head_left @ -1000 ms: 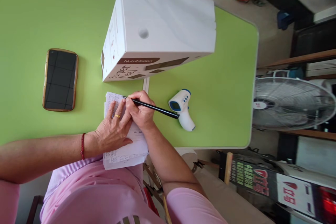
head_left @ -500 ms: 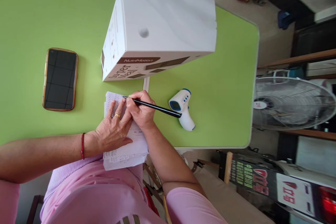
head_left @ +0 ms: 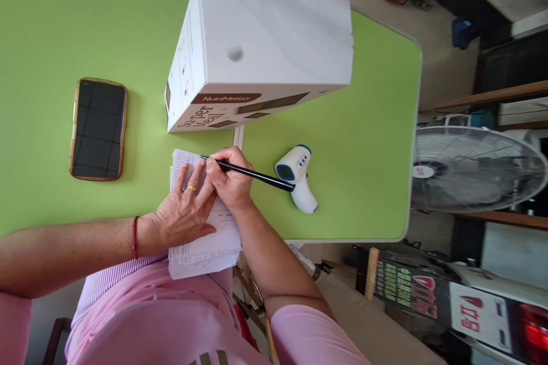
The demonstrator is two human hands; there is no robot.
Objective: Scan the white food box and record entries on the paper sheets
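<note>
A stack of white paper sheets (head_left: 222, 234) with rows of small writing lies at the near edge of the green table, partly overhanging it. My left hand (head_left: 184, 199) rests flat on the sheets with fingers spread, a gold ring on one finger. Pinched in my right hand (head_left: 232, 178) is a long black pen (head_left: 257, 174), its tip on the top sheet near the upper edge. The pen's far end passes over the handle of a white and blue infrared thermometer (head_left: 303, 197) lying to the right. Both hands cover part of the writing.
A large white box (head_left: 278, 34) stands just beyond the sheets on the green table (head_left: 363, 182). To the left lies a phone (head_left: 97, 131) in a brown case. A fan (head_left: 475, 168) stands past the table's right edge, with a sign board (head_left: 428, 296) below it.
Hands, pen and sheets stay in nearly the same place. Only a very slight shift of the background at the right is visible.
</note>
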